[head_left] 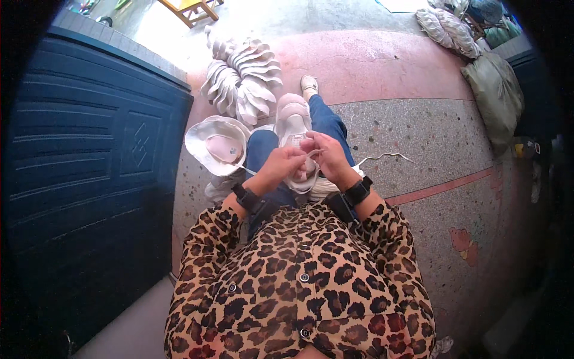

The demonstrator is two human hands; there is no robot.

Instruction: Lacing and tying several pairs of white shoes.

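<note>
Across my lap lies a whitish, shoe-shaped piece (293,122), long and narrow with a pinkish rounded far end and a mesh-like patch; it looks like a shoe upper. My left hand (280,167) is closed in a pinch over its near part. Beside it my right hand (332,157) is closed too, thumb and forefinger together on a thin white lace (372,158). A stretch of lace runs between the two hands. One loose end trails to the right over the floor, and another strip runs left from my left wrist. My fingers partly hide the near end.
Left of my knee sits a white bowl-like piece (194,143) with a pinkish patch inside. Beyond it lies a bundle of overlapping white pieces (242,81). A dark blue panelled door (89,149) stands at left, a greenish sack (493,90) at right, a wooden stool (190,12) far off.
</note>
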